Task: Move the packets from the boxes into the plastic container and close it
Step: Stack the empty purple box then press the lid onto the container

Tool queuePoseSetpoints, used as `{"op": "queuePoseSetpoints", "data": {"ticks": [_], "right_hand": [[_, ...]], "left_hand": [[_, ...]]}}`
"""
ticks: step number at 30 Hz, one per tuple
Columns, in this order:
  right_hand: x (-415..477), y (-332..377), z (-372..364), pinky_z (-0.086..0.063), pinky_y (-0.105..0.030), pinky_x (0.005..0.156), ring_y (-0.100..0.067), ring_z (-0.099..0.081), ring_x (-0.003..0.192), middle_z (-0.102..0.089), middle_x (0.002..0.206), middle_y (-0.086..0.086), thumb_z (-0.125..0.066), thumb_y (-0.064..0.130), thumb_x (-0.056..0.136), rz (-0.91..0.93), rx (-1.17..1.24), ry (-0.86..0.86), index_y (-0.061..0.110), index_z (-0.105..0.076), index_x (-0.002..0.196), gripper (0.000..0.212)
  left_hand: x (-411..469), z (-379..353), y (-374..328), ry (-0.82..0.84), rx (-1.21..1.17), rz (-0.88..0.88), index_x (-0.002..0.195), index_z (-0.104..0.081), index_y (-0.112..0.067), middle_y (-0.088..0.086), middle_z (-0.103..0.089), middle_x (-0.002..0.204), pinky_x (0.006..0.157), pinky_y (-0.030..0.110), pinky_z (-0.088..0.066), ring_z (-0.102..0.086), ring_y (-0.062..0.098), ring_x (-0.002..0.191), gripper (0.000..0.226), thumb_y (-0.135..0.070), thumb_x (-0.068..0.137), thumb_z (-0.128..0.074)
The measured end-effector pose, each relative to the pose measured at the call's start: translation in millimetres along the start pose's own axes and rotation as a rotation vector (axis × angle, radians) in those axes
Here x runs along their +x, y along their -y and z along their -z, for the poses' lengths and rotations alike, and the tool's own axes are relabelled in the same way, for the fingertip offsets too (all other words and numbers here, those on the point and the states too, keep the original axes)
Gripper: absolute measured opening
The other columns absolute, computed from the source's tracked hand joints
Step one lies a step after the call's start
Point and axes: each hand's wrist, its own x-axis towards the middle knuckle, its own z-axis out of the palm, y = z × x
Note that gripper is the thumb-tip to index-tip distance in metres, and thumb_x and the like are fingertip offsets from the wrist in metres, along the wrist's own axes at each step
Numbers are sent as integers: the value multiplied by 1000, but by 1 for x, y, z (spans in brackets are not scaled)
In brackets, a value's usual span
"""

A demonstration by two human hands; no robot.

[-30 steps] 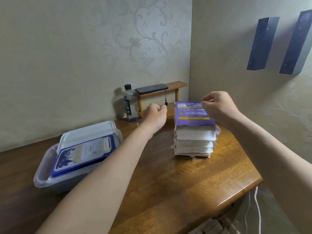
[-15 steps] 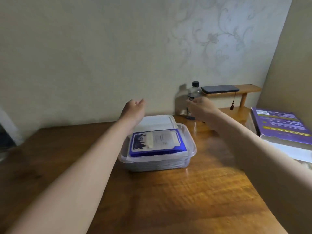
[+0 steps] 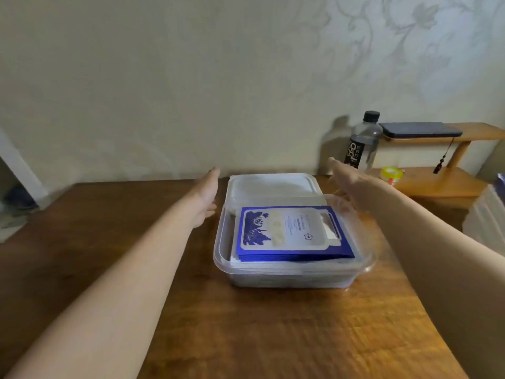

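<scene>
**Both hands reach for the lid; packets lie in the tub**

The desk [image 3: 273, 337] is brown wood, and the tub [image 3: 289, 279] sits at its middle. It is clear plastic with thin walls and a rolled rim. I judge it light even when filled, a little flexible, and smooth enough to slide if it is pushed.

The lid [image 3: 273, 187] lies flat just behind the tub, its near edge at the far rim. It is white, thin and probably bendy, so it is best taken by its two short edges, one in each hand. It can then be laid square on the rim and pressed down at the corners.

The packets [image 3: 289, 231] are stacked flat inside the tub, below the rim. They are soft, glossy, slippery sachets and could shift if the tub is tipped.

The left hand [image 3: 206, 194] is beside the lid's left edge, with its fingers straight and holding nothing. The right hand [image 3: 352, 184] is likewise spread and empty, near the lid's right corner. Whether either hand touches the lid, I cannot tell.

At the right edge a pale stack [image 3: 486, 214] is probably the boxes.

The top packet is blue with a pale panel and a leafy picture, but its small print is too fine to read. The bottle [image 3: 362, 143] by the wall has a black label with white letters running upward, too blurred to be sure of.
</scene>
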Motion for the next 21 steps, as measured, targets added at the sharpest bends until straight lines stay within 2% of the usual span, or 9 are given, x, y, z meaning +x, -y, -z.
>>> {"op": "queuePoseSetpoints", "data": {"ticks": [2, 4, 6, 8, 10, 15, 18, 19, 21], "right_hand": [[7, -4, 0, -46, -45, 94, -33, -54, 115, -52, 135, -17, -27, 64, 101, -26, 6, 9, 10, -52, 134, 68], [12, -6, -1, -47, -40, 74, -28, -56, 104, -51, 133, -13, -26, 63, 101, -42, 32, 29, 11, -52, 129, 65], [16, -7, -1, -44, -38, 65, -28, -57, 103, -52, 131, -12, -26, 62, 102, -50, 43, 39, 9, -49, 133, 66], [20, -7, -2, -46, -40, 70, -30, -56, 110, -53, 126, -12, -27, 61, 102, -38, 50, 42, 8, -47, 137, 66], [23, -8, -2, -47, -41, 77, -30, -56, 112, -53, 123, -12, -27, 59, 103, -32, 42, 50, 6, -45, 140, 66], [24, -9, -4, -49, -36, 67, -27, -61, 93, -60, 106, -12, -28, 57, 104, -22, 15, 42, 5, -51, 122, 60], [20, -10, -2, -48, -33, 65, -24, -59, 87, -59, 100, -10, -29, 53, 106, 12, 31, 33, 6, -53, 111, 53], [19, -10, -1, -47, -32, 65, -25, -59, 89, -59, 99, -12, -30, 52, 106, 29, 42, 34, 7, -54, 111, 51], [14, -10, 1, -46, -32, 69, -28, -61, 98, -60, 109, -20, -32, 52, 106, 68, 79, 33, 5, -56, 114, 54]], "left_hand": [[5, -4, 3, 25, -19, 32, 160, -26, -17, 24, -33, 159, 107, 43, -41, -43, 37, 140, 73, -62, 103, -34], [8, -8, 3, 30, -20, 35, 159, -27, -15, 27, -36, 155, 93, 40, -44, -50, 35, 131, 69, -58, 105, -34], [11, -11, 1, 33, -17, 32, 157, -30, -14, 27, -42, 150, 87, 39, -44, -54, 32, 116, 66, -56, 106, -34], [13, -13, 0, 38, -13, 34, 156, -33, -14, 27, -47, 144, 88, 41, -48, -57, 31, 109, 65, -56, 106, -34], [15, -14, 0, 41, -11, 41, 155, -33, -14, 27, -51, 140, 95, 43, -50, -59, 32, 110, 64, -55, 106, -34], [12, -15, 1, 38, -19, 37, 153, -36, -14, 21, -57, 132, 108, 49, -46, -60, 31, 112, 62, -54, 107, -34], [8, -17, 2, 25, -73, 3, 153, -36, -14, 15, -60, 122, 102, 46, -51, -63, 26, 101, 57, -50, 108, -35], [6, -17, 1, 18, -103, -10, 153, -35, -14, 15, -60, 124, 96, 44, -54, -64, 25, 98, 56, -48, 108, -36], [4, -16, -1, 4, -160, -33, 154, -34, -15, 16, -58, 138, 90, 41, -57, -64, 25, 104, 56, -46, 108, -38]]}}
